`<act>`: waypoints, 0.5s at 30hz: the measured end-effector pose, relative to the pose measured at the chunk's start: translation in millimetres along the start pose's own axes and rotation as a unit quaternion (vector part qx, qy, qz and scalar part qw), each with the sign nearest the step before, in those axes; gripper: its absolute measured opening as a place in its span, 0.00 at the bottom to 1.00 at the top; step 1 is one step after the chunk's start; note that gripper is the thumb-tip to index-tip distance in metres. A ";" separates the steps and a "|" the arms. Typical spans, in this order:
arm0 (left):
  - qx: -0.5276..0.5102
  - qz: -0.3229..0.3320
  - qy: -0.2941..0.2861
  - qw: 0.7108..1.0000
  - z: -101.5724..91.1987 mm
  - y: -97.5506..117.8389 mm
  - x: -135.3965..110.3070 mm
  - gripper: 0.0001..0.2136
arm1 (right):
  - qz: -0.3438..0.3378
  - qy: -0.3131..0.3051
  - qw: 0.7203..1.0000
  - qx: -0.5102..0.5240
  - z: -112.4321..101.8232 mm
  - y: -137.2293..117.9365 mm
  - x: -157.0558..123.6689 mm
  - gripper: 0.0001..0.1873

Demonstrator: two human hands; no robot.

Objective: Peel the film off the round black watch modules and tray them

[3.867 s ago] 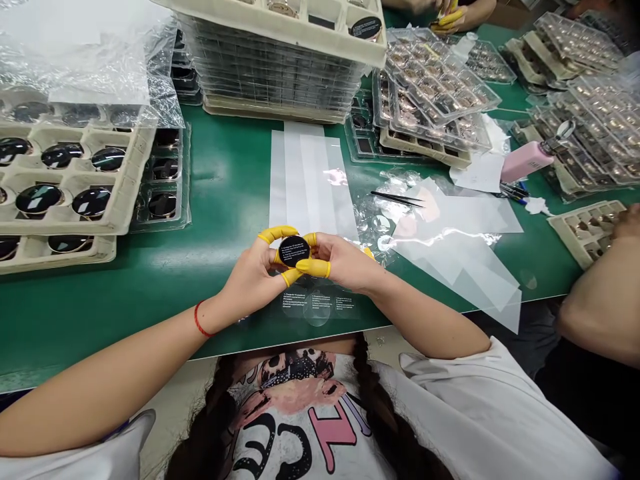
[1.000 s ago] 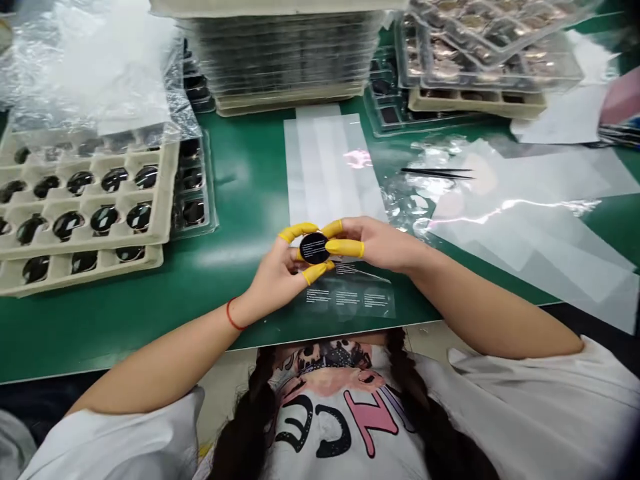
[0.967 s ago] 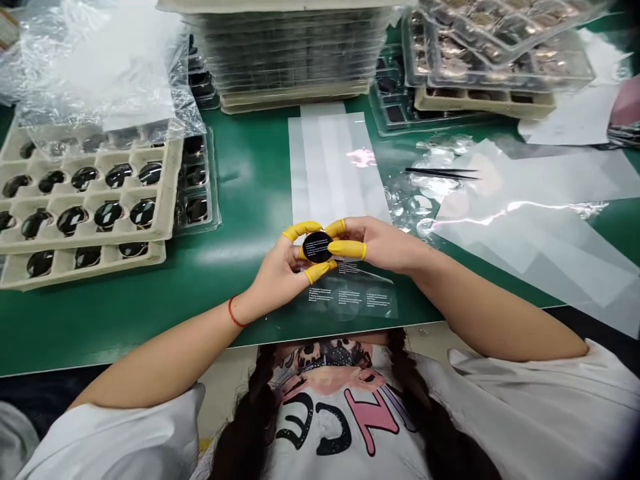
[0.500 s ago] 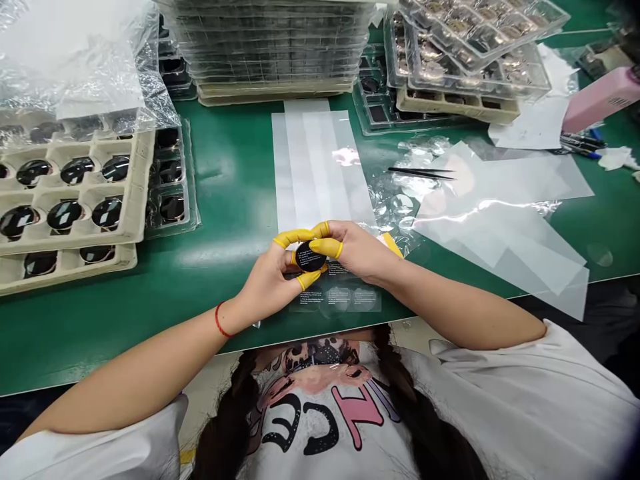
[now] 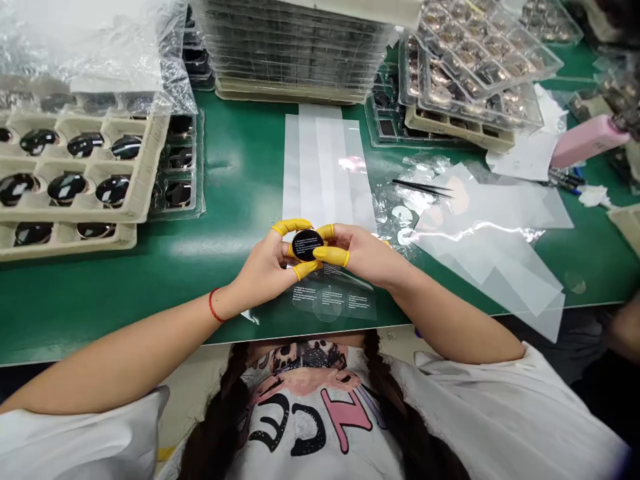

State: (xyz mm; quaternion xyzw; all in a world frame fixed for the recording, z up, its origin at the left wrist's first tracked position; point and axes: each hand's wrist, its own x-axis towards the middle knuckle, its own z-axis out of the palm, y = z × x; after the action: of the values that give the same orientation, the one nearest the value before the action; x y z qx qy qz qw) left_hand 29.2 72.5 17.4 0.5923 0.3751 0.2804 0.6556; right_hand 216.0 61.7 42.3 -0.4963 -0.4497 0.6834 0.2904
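Observation:
Both my hands hold a round black disc [image 5: 307, 245] with small white print on its face, pinched at its rim between yellow finger cots. My left hand [image 5: 265, 267] grips it from the left, and my right hand [image 5: 363, 257] from the right. Just below my fingers lies a transparent printed film sheet [image 5: 333, 301] with round outlines on it. Its top edge runs under my hands. Frosted plastic strips [image 5: 325, 167] lie above the disc.
A pulp tray of black discs [image 5: 143, 180] stands left, beside a stack of trays [image 5: 295, 47]. Tweezers [image 5: 423, 188] rest on plastic sheets [image 5: 485, 247] to the right. Blister trays of rose-gold parts [image 5: 480, 67] and a pink bottle [image 5: 587, 141] are far right. A co-worker's hand [image 5: 625, 327] shows at the right edge.
The camera view has shifted, moving the table contents. My fingers have shifted around the disc, and more of its printed face now shows. The disc stays in both hands.

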 end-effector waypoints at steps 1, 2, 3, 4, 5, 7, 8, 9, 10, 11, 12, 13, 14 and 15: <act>-0.004 0.004 -0.004 1.000 0.9 -0.5 0.6 0.26 | 0.003 0.003 1.000 -0.017 0.6 1.3 -1.1 0.17; -0.010 0.008 -0.006 1.000 2.3 -1.1 1.4 0.26 | 0.003 0.011 0.999 -0.030 1.1 3.0 -2.3 0.18; -0.014 0.014 -0.017 1.000 3.7 -2.0 2.1 0.26 | 0.001 0.019 0.999 -0.038 1.3 4.6 -3.5 0.18; -0.017 0.024 -0.015 0.999 4.9 -3.0 2.8 0.26 | -0.003 0.024 0.999 -0.040 1.1 5.9 -4.6 0.18; -0.016 0.027 -0.009 0.999 5.5 -4.2 3.3 0.26 | -0.007 0.026 0.999 -0.041 0.6 6.7 -5.5 0.18; -0.029 0.033 -0.005 0.999 5.9 -6.1 3.6 0.26 | -0.011 0.018 0.999 -0.045 -1.4 6.3 -6.3 0.18; -0.034 0.037 0.003 0.999 6.0 -6.5 3.4 0.25 | -0.011 0.009 0.999 -0.048 -2.8 5.3 -6.3 0.17; -0.037 0.039 0.007 0.999 6.1 -6.3 2.9 0.25 | -0.009 -0.003 0.999 -0.050 -4.3 4.0 -6.1 0.17; -0.038 0.040 0.010 0.998 6.2 -5.5 2.1 0.26 | -0.008 -0.017 0.999 -0.050 -5.8 2.7 -5.7 0.17; -0.037 0.039 0.013 0.998 6.1 -4.4 1.2 0.26 | -0.007 -0.032 0.998 -0.047 -7.2 1.6 -5.4 0.17; -0.035 0.037 0.012 0.999 5.7 -3.0 0.2 0.26 | -0.008 -0.044 0.998 -0.042 -8.0 0.8 -5.0 0.17; -0.033 0.034 0.009 0.999 4.8 -1.5 -0.8 0.26 | -0.010 -0.053 0.998 -0.036 -8.2 0.3 -4.5 0.18; -0.032 0.031 0.004 0.999 3.6 -0.2 -1.7 0.25 | -0.011 -0.058 0.998 -0.029 -7.6 0.3 -3.9 0.18; -0.031 0.026 -0.001 0.999 2.4 0.9 -2.2 0.25 | -0.014 -0.058 0.998 -0.022 -6.3 0.8 -3.2 0.19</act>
State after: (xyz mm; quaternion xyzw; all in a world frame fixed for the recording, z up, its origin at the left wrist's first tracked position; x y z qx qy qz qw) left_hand 30.0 69.4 18.7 0.5810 0.3505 0.3083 0.6668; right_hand 223.0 60.7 42.3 -0.4564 -0.4876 0.6966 0.2622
